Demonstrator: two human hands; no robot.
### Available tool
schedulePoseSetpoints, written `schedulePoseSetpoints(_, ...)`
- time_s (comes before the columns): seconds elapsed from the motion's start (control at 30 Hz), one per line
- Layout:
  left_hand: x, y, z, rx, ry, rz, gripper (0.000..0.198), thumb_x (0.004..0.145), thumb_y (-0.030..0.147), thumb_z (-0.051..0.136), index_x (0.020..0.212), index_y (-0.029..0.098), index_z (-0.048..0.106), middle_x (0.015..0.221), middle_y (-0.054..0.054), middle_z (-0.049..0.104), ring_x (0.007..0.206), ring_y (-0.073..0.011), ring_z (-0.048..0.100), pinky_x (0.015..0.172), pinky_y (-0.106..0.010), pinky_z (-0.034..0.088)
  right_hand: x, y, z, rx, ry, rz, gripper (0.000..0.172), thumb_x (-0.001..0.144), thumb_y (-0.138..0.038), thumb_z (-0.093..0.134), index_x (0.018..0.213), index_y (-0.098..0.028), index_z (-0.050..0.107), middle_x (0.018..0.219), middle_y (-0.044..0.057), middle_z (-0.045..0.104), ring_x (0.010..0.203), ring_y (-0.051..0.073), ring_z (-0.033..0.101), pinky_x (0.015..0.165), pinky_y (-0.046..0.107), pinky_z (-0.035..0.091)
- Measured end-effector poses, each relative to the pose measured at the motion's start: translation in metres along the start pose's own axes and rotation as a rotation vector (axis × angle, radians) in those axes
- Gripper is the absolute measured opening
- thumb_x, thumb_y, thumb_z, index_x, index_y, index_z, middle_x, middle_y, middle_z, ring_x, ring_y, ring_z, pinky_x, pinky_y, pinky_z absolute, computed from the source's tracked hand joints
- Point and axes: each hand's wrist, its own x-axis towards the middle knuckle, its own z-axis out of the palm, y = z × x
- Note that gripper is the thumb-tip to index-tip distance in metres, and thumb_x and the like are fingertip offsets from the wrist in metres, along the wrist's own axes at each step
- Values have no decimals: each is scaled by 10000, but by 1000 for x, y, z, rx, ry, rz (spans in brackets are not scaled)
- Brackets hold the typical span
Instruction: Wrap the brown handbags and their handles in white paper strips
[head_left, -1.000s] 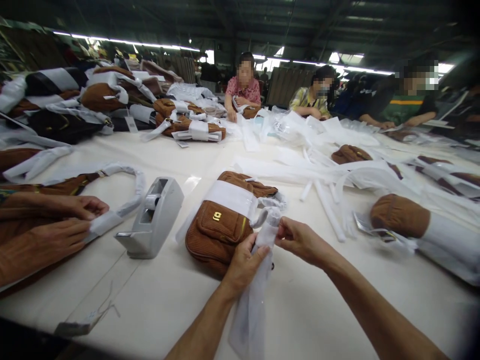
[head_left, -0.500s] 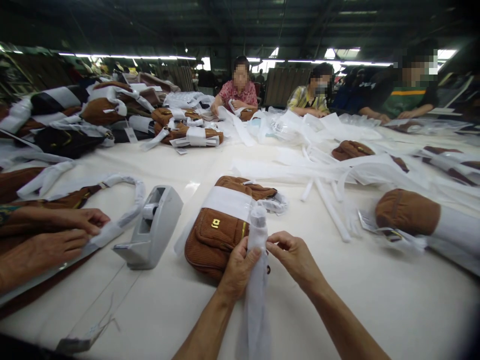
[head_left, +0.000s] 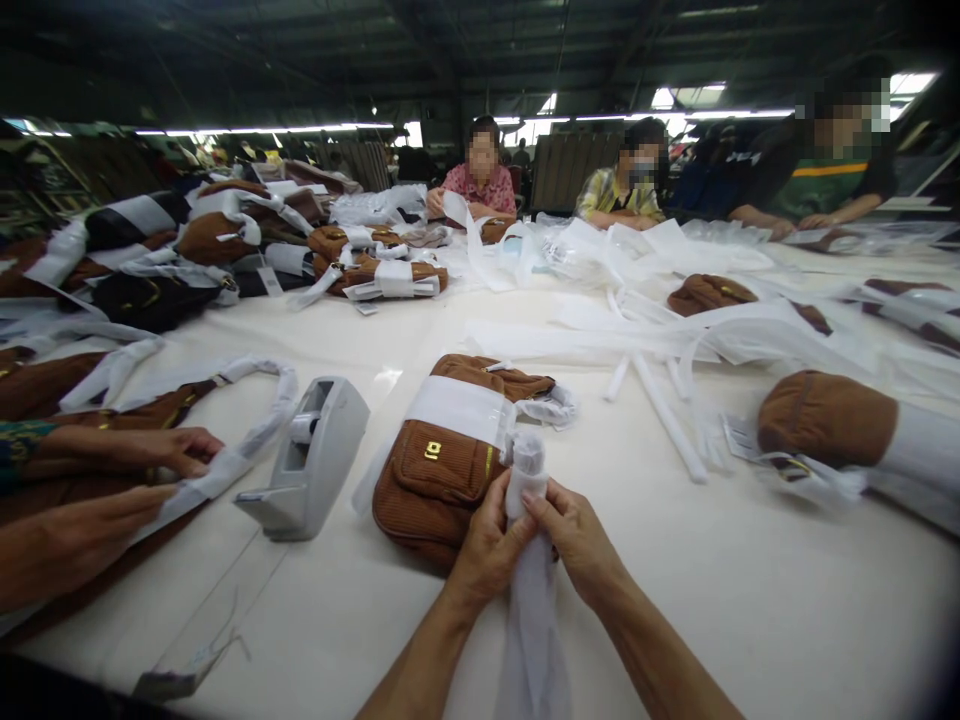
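Observation:
A brown corduroy bag [head_left: 442, 468] with a white paper band lies on the white table [head_left: 750, 590] in front of me. Its strap, wrapped in white tissue [head_left: 526, 560], stands up at the bag's right edge and trails toward me. My left hand [head_left: 486, 545] is closed round the wrapped strap from the left. My right hand [head_left: 576, 538] pinches the same strap from the right, fingers touching the left hand.
A grey tape dispenser [head_left: 309, 458] stands left of the bag. A co-worker's hands [head_left: 112, 480] wrap another strap at far left. Wrapped bags pile up at back left [head_left: 217, 225]; another brown bag [head_left: 829, 418] lies right. Loose white strips [head_left: 660, 400] cover the middle. Several people sit across.
My right hand has moved left and down, closing onto the wrapped strap beside my left hand. The strap's upright top end now stands lower.

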Motion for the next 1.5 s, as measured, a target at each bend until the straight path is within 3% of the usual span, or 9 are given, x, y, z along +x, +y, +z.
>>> schedulePoseSetpoints(0.13, -2, 0, -2, 129, -43, 27, 507, 833, 309, 557, 1283, 164, 374, 1256, -87, 501, 1145, -235, 470, 974, -313, 364, -3, 1, -8, 98, -87, 54, 379, 751, -436, 597, 1002, -152, 608, 800, 33, 612, 792, 189, 545, 705, 292, 437)
schedulePoseSetpoints(0.3, -2, -1, 0, 259, -109, 46, 499, 846, 303, 539, 1296, 169, 371, 1227, -76, 531, 1124, -216, 487, 960, -292, 366, -9, 14, -7, 270, 25, 96, 336, 725, -404, 641, 943, -150, 616, 769, 27, 623, 760, 172, 554, 708, 283, 430)
schedulePoseSetpoints(0.63, -5, 8, -3, 179, -151, 66, 535, 797, 327, 581, 1273, 162, 400, 1319, -103, 429, 1207, -245, 401, 1019, -343, 312, -21, 26, -1, 457, 17, 61, 454, 760, -461, 582, 1117, -184, 543, 1030, 73, 634, 951, 232, 579, 833, 353, 445)
schedulePoseSetpoints(0.77, 7, 32, -3, 349, -124, 56, 446, 784, 375, 566, 1175, 167, 517, 1237, -96, 503, 1143, -250, 447, 962, -330, 351, -24, 24, -2, 265, 25, -20, 399, 765, -446, 585, 1072, -191, 575, 1090, 54, 614, 1036, 231, 535, 918, 349, 393)
schedulePoseSetpoints(0.87, 20, 44, 8, 524, -222, 12, 268, 752, 373, 603, 881, 138, 620, 860, -58, 621, 786, -197, 555, 696, -260, 430, -26, 23, -1, 80, 30, -66, 406, 755, -491, 574, 972, -150, 614, 984, 72, 642, 979, 257, 545, 851, 356, 427)
schedulePoseSetpoints(0.97, 26, 40, 18, 576, -227, 17, 284, 801, 382, 527, 677, 131, 567, 614, -18, 547, 565, -137, 473, 519, -226, 352, -27, 28, 3, 48, 54, -44, 448, 745, -549, 546, 907, -137, 613, 851, 77, 651, 843, 255, 568, 726, 342, 463)
schedulePoseSetpoints(1.27, 7, 27, 15, 352, -137, -50, 423, 818, 508, 481, 736, 112, 601, 649, -51, 584, 580, -141, 506, 541, -231, 359, -36, 39, 31, -57, 180, -21, 449, 754, -567, 503, 876, -151, 618, 816, 81, 661, 774, 244, 584, 656, 309, 470)
schedulePoseSetpoints(1.37, -2, 31, 11, 317, -126, -68, 447, 822, 517, 475, 764, 101, 625, 687, -61, 593, 612, -144, 512, 560, -232, 359, -43, 34, 15, -164, 39, -87, 451, 750, -514, 544, 1027, -164, 606, 1003, 96, 646, 932, 263, 583, 772, 331, 478)
schedulePoseSetpoints(1.5, -18, 40, -3, 298, -128, -81, 432, 811, 513, 500, 883, 112, 645, 785, -60, 609, 721, -173, 530, 644, -245, 380, -25, 22, -51, -538, -150, -172, 366, 798, -404, 519, 1099, -210, 596, 1113, 89, 617, 994, 232, 588, 827, 342, 489)
